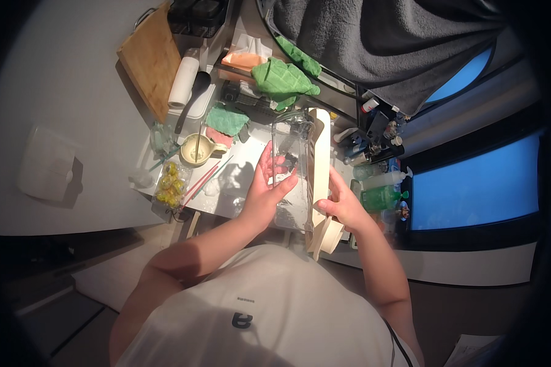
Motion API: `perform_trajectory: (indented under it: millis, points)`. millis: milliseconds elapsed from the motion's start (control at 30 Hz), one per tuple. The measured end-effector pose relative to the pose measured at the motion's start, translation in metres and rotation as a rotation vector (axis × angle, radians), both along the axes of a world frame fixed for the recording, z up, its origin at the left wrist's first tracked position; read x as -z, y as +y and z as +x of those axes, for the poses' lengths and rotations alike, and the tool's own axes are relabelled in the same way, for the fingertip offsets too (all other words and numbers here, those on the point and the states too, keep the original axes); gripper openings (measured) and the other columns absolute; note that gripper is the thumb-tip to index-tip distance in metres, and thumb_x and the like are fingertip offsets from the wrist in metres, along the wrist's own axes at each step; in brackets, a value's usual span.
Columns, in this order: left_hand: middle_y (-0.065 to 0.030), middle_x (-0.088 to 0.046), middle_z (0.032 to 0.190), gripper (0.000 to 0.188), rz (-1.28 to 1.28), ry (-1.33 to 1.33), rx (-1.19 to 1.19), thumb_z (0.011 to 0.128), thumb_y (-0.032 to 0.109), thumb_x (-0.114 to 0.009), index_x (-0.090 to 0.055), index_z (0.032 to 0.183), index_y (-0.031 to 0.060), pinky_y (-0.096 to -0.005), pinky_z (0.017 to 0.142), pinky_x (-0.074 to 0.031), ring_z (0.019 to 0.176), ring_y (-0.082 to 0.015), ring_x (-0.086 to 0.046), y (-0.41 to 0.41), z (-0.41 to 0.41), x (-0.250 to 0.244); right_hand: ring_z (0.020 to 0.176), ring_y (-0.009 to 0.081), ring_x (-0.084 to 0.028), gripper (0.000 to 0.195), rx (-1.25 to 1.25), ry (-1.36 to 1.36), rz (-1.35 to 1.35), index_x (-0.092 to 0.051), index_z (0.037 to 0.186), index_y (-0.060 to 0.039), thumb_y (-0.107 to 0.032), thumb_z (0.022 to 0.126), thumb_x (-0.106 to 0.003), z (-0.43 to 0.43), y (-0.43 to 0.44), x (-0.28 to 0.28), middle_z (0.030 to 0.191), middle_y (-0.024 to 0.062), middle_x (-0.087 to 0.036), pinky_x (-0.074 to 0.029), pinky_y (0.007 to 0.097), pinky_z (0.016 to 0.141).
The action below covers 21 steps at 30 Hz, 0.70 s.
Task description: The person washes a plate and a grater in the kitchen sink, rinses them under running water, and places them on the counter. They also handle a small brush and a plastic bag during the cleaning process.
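Before me, a clear plastic box (287, 202) is turned on its side, its long edge upright in the view. My left hand (271, 188) grips its left wall, thumb across the near side and fingers seen through the plastic. Along the box's right side runs a long cream plastic piece (321, 156), touching it or very close; I cannot tell whether they are joined. My right hand (342, 199) holds this piece, with its thumb on the face. A rounded cream part (331, 236) sticks out below that thumb.
Left on the white counter stand a cream cup (196, 149), a clear pack of yellow items (171, 183) and coloured sticks (202, 180). Behind are a teal cloth (227, 120), green cloth (282, 80), paper roll (183, 80) and cutting board (149, 62). Several bottles, including a green one (380, 198), line the right.
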State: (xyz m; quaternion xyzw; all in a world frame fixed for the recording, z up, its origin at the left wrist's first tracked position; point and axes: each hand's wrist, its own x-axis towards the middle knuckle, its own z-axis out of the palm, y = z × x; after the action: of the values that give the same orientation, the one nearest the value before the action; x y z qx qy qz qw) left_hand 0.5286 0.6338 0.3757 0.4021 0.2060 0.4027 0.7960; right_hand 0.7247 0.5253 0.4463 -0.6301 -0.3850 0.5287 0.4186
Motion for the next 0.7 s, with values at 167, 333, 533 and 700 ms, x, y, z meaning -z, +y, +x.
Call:
perform_trajectory:
  millis: [167, 333, 533, 700]
  points:
    - [-0.016, -0.039, 0.149, 0.102, 0.003, -0.013, 0.04, 0.094, 0.028, -0.08, -0.014, 0.17, 0.0109, -0.0416, 0.111, -0.046, 0.135, -0.0246, -0.045, 0.001, 0.0, -0.002, 0.08, 0.0109, -0.067, 0.115, -0.048, -0.033, -0.037, -0.011, 0.173, -0.0223, -0.016, 0.083, -0.082, -0.003, 0.003, -0.007, 0.159, 0.0241, -0.043, -0.049, 0.023, 0.06]
    - [-0.0153, -0.039, 0.148, 0.103, 0.008, -0.015, 0.051, 0.094, 0.027, -0.08, -0.013, 0.17, 0.0109, -0.0412, 0.111, -0.046, 0.134, -0.0246, -0.046, -0.001, 0.001, -0.004, 0.079, 0.0101, -0.067, 0.116, -0.031, -0.033, -0.049, -0.011, 0.173, -0.0211, -0.019, 0.082, -0.084, -0.004, 0.002, -0.008, 0.159, 0.0235, -0.044, -0.048, 0.0224, 0.059]
    - [-0.0149, -0.04, 0.149, 0.1, 0.02, -0.01, 0.059, 0.094, 0.03, -0.078, -0.015, 0.169, 0.008, -0.0474, 0.116, -0.039, 0.136, -0.0287, -0.045, 0.001, 0.0, -0.013, 0.079, 0.0098, -0.065, 0.12, -0.05, -0.024, -0.032, -0.011, 0.173, -0.0205, -0.019, 0.08, -0.087, -0.003, 0.0, -0.005, 0.159, 0.0227, -0.043, -0.05, 0.0231, 0.061]
    - [-0.0165, -0.037, 0.151, 0.105, -0.045, -0.049, 0.099, 0.093, 0.025, -0.082, -0.012, 0.17, 0.0111, -0.0437, 0.113, -0.045, 0.135, -0.0257, -0.046, 0.008, 0.002, -0.007, 0.081, 0.01, -0.064, 0.12, 0.026, 0.032, -0.021, -0.011, 0.173, -0.0202, -0.015, 0.079, -0.087, -0.008, -0.007, 0.005, 0.164, 0.0239, -0.037, -0.053, 0.0248, 0.068]
